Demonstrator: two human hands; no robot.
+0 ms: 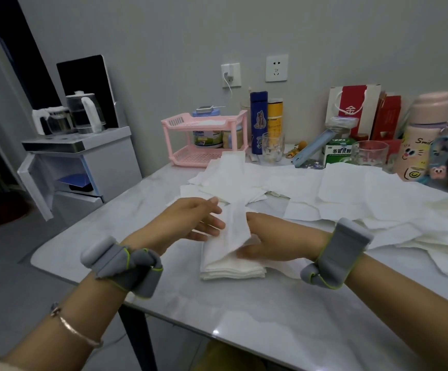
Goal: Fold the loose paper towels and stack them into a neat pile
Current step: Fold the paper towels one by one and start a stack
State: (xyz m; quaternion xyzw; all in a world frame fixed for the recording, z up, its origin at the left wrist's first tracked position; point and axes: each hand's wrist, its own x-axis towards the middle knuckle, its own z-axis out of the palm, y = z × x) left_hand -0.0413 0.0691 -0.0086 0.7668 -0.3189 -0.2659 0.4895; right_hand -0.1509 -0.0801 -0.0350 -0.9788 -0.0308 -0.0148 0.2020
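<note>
Hands at work over table edge: left hand [200, 219] open, fingers nearly straight, tips touching left edge of towel [234, 227]; right hand [267, 238] grips same towel from right, thumb above, fingers curled beneath. Grey bands [342, 254] on both wrists. Towel hangs as narrow strip, long axis running away from person, near end drooping onto pile [233, 270] by near edge of white marble table [271, 330]. Loose towels [351, 188] spread behind. Pink rack [204, 137], bottles, glasses against grey wall [164, 36].
</note>
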